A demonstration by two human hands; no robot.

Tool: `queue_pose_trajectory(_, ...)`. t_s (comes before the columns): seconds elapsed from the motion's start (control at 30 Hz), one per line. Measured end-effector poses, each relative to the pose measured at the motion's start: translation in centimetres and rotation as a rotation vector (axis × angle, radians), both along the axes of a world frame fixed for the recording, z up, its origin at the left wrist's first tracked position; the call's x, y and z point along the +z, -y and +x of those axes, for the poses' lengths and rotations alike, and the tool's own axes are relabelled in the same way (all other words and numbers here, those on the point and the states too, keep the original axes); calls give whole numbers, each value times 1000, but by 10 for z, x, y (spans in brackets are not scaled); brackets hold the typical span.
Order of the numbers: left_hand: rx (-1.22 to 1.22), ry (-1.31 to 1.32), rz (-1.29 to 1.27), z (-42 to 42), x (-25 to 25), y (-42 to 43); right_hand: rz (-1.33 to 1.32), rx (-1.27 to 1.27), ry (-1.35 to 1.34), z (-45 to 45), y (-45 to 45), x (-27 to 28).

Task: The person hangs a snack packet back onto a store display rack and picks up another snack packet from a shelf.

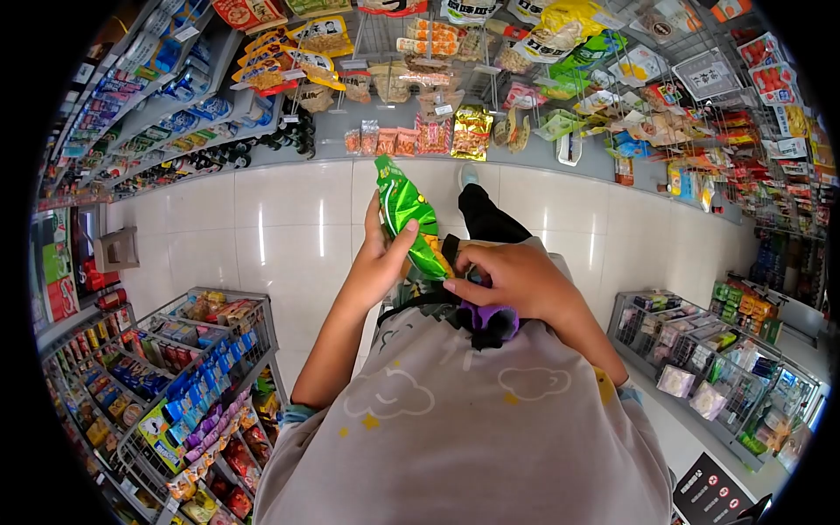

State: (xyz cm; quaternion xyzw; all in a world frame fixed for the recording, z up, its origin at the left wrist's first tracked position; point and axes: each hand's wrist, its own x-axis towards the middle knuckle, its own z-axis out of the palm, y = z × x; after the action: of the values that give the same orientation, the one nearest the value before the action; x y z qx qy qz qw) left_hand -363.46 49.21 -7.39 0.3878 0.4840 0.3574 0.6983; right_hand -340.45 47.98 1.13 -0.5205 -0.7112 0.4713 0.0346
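Note:
A shiny green snack bag with an orange-yellow lower part hangs slanted in front of my body. My left hand is closed around its left side, thumb across the front. At the bag's lower right end, my right hand has curled fingers and seems to pinch the corner; part of the grip is hidden. Just beneath my right hand, a purple ribbed object with black parts sits at my waist. I cannot make out what kind of thing it is.
Ahead stands a grey shelf with bagged snacks. Drink shelves line the left. Wire racks of packets stand behind me at left and right. A brown stool is at far left. Pale tiles cover the floor.

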Motion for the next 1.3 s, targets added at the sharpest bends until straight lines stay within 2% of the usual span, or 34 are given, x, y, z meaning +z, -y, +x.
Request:
queue_pose_trajectory(0.77, -3, -40, -37, 10, -9, -19, 27, -34, -43, 12, -14, -12)
queue_pose_trajectory(1.3, 45, -23, 41, 4, -28, -29, 42, -41, -31, 9, -28, -8)
